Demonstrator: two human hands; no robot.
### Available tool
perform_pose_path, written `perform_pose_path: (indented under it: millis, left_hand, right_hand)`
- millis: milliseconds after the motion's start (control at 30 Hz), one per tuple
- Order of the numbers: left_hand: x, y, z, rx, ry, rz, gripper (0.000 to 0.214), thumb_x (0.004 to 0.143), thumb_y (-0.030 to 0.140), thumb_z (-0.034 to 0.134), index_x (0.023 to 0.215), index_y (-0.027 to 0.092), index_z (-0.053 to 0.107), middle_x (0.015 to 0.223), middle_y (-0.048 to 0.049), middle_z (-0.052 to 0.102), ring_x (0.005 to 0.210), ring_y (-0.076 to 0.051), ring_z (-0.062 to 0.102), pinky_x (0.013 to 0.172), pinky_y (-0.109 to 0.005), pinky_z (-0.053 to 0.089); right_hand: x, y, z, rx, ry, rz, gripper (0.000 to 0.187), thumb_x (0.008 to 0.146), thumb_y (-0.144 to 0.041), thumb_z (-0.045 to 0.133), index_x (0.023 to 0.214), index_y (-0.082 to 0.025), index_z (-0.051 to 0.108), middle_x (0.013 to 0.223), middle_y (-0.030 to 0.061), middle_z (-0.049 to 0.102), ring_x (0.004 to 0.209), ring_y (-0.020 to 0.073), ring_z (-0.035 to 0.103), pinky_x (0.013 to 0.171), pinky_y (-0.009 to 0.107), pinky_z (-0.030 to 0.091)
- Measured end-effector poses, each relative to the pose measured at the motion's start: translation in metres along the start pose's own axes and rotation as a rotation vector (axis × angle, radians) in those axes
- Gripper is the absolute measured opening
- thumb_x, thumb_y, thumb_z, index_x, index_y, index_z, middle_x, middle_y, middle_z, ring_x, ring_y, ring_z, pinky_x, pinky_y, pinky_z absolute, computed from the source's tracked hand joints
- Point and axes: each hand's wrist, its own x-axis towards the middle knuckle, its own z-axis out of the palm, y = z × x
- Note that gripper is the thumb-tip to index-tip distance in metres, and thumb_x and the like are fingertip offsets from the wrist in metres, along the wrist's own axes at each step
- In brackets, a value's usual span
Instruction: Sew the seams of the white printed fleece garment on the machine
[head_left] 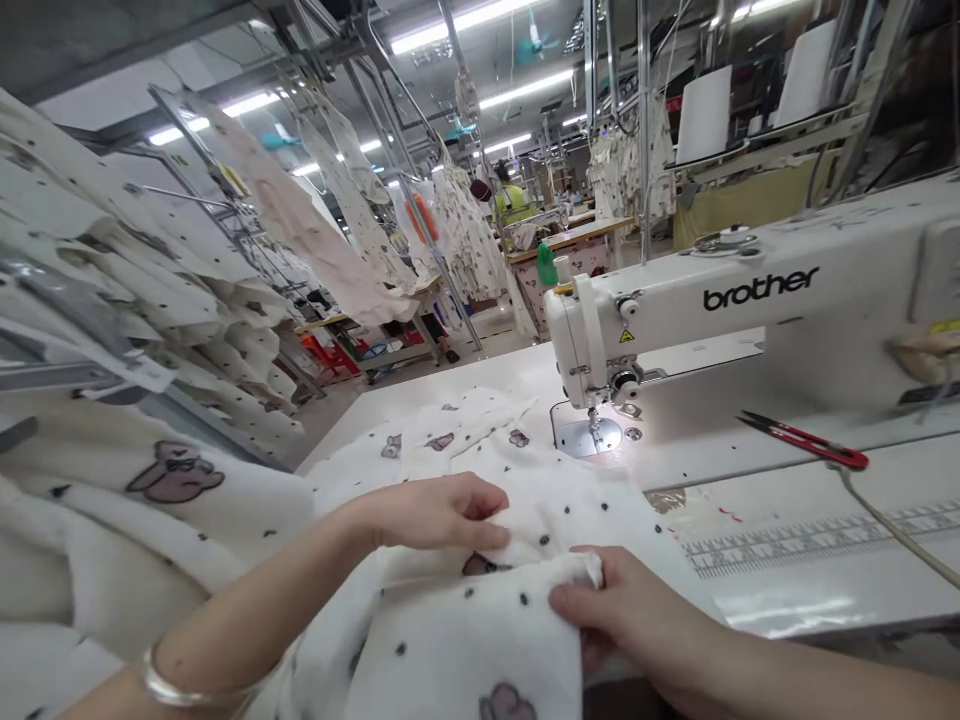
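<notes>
Filling the right of the view, a white Brother sewing machine [675, 320] sits on a white sewing table [780, 590], with racks of hanging printed garments [112, 240] to the left. A white dotted fabric [480, 640] with pink animal prints lies on the table just beside the needle plate [589, 435]. The left hand [442, 515], a silver bangle [187, 695] on its forearm, is closed on a fold, and the right hand [615, 610] grips the fabric's raised edge. Red-handled thread snips [802, 440] lie on the table, right of both hands
</notes>
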Motion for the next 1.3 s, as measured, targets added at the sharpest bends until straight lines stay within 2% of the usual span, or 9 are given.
perform_pose_path:
  millis: [200,333,467,567,667,733,867,1033,1300]
  left_hand:
    - [0.017,0.032,-0.015,0.068,0.196,0.048,0.035,0.077,0.050,0.046,0.069,0.016,0.047,0.058,0.0050,0.038,0.051,-0.008,0.034,0.045,-0.018,0.027]
    - [0.064,0.043,-0.004,0.275,0.345,0.187,0.029,0.079,0.043,0.044,0.068,0.017,0.050,0.060,0.0036,0.046,0.055,-0.009,0.040,0.047,-0.019,0.030]
    - [0.104,0.027,0.020,0.313,0.382,0.198,0.030,0.080,0.037,0.041,0.058,0.016,0.043,0.057,0.0024,0.045,0.053,-0.010,0.041,0.048,-0.020,0.029]
    - [0.112,0.019,0.028,0.339,0.424,0.195,0.032,0.081,0.036,0.038,0.056,0.017,0.038,0.055,0.0025,0.041,0.051,-0.011,0.038,0.048,-0.022,0.027]
    - [0.111,0.019,0.029,0.371,0.448,0.179,0.031,0.080,0.034,0.039,0.054,0.017,0.036,0.052,0.0024,0.040,0.049,-0.011,0.037,0.047,-0.023,0.025]
    - [0.110,0.021,0.030,0.392,0.457,0.160,0.030,0.080,0.033,0.039,0.055,0.017,0.037,0.052,0.0019,0.042,0.048,-0.011,0.038,0.046,-0.023,0.025]
    - [0.109,0.025,0.034,0.431,0.475,0.128,0.024,0.079,0.031,0.039,0.060,0.017,0.045,0.059,-0.0003,0.048,0.054,-0.014,0.045,0.050,-0.025,0.030]
    - [0.111,0.030,0.027,0.436,0.537,0.204,0.026,0.070,0.024,0.050,0.095,0.017,0.051,0.100,-0.0074,0.050,0.092,-0.025,0.045,0.082,-0.039,0.033]
    - [0.119,0.021,0.020,0.251,0.460,0.278,0.007,0.067,0.021,0.052,0.064,0.017,0.048,0.073,0.0019,0.048,0.078,-0.015,0.046,0.080,-0.030,0.035]
  right_hand:
    - [-0.011,-0.014,-0.013,0.230,-0.087,0.105,0.036,0.064,-0.041,0.065,0.067,-0.006,0.058,0.051,0.0075,0.059,0.042,0.0100,0.056,0.041,0.015,0.043]
    - [-0.017,-0.024,-0.034,0.133,0.056,0.052,0.032,0.065,-0.039,0.062,0.064,-0.007,0.058,0.048,0.0069,0.058,0.035,0.0104,0.053,0.035,0.018,0.042]
    - [-0.026,-0.029,-0.063,-0.166,0.125,0.174,0.014,0.070,-0.025,0.049,0.070,-0.012,0.053,0.050,0.0050,0.060,0.035,0.0087,0.049,0.032,0.016,0.036]
    - [-0.031,-0.049,-0.084,-0.644,0.130,0.258,0.008,0.071,-0.022,0.047,0.069,-0.016,0.051,0.055,0.0012,0.060,0.036,0.0088,0.047,0.035,0.018,0.033]
    - [-0.020,-0.076,-0.101,-1.274,0.342,0.030,0.022,0.079,-0.030,0.043,0.066,-0.017,0.055,0.060,0.0028,0.059,0.051,0.0141,0.051,0.048,0.025,0.036]
    - [-0.004,-0.089,-0.109,-1.413,0.415,-0.100,0.022,0.080,-0.034,0.043,0.074,-0.019,0.058,0.067,0.0028,0.060,0.063,0.0169,0.052,0.056,0.028,0.035]
    - [0.030,-0.093,-0.113,-1.387,0.314,-0.061,0.017,0.066,-0.034,0.060,0.076,-0.021,0.056,0.071,-0.0004,0.059,0.062,0.0155,0.051,0.050,0.024,0.032]
    - [0.040,-0.089,-0.109,-1.360,0.265,-0.014,0.009,0.061,-0.022,0.061,0.063,-0.020,0.052,0.063,-0.0010,0.054,0.056,0.0135,0.047,0.046,0.023,0.029]
    - [0.036,-0.077,-0.121,-1.146,0.156,-0.082,0.015,0.070,-0.018,0.052,0.085,-0.021,0.049,0.060,-0.0057,0.043,0.053,0.0093,0.038,0.046,0.020,0.030]
